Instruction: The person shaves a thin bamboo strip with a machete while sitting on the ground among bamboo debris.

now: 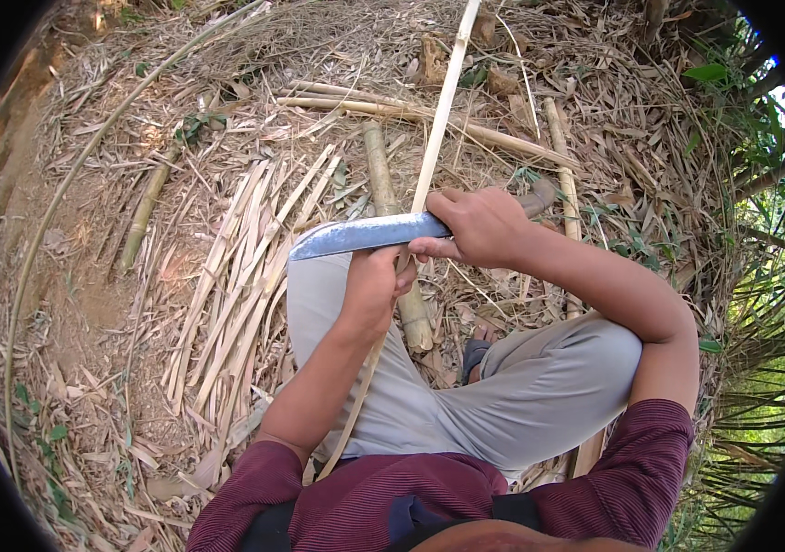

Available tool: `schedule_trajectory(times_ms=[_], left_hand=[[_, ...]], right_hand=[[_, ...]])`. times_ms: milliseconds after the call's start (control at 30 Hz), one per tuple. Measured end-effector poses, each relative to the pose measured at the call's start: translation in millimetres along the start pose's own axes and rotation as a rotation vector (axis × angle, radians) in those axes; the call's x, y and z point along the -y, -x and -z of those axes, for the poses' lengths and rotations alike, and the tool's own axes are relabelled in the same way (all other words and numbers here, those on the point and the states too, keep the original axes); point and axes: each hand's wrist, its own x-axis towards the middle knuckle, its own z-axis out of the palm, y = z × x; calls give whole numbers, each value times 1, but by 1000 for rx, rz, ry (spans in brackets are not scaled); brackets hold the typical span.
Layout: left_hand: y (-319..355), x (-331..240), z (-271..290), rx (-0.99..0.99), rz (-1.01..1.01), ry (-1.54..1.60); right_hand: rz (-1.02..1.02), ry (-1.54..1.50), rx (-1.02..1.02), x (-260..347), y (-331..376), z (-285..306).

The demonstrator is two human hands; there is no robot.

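My right hand is closed around a machete where its broad grey blade meets the brown handle. The blade points left, crosswise above my left knee. Just beneath it, my left hand is closed on a long pale bamboo strip. The strip runs away from me toward the top of the view, passes by the blade, and its thinner tail curves down over my lap. My right fingers lie close to the strip at the blade; whether they press on it I cannot tell. Part of the strip is hidden by hands and blade.
Many split bamboo strips lie in a bundle to my left. A thick bamboo piece lies ahead between my legs, with longer split lengths beyond it. Dry leaves cover the ground. Green plants stand along the right edge.
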Motion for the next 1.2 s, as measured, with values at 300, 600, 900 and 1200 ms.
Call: schedule_trajectory(times_ms=[300,600,900,1200], left_hand=[[22,1,-8,-241,-167,-9],[39,-17,-8,-51,-161,31],[62,1,-9,-50,-136,8],[33,17,7,-203,-461,-438]], right_hand=[[119,197,-81,15,-6,16],[289,223,-372,-11,-13,23],[-309,-92,-300,-42,-1,52],[47,-54,3,33,-1,26]])
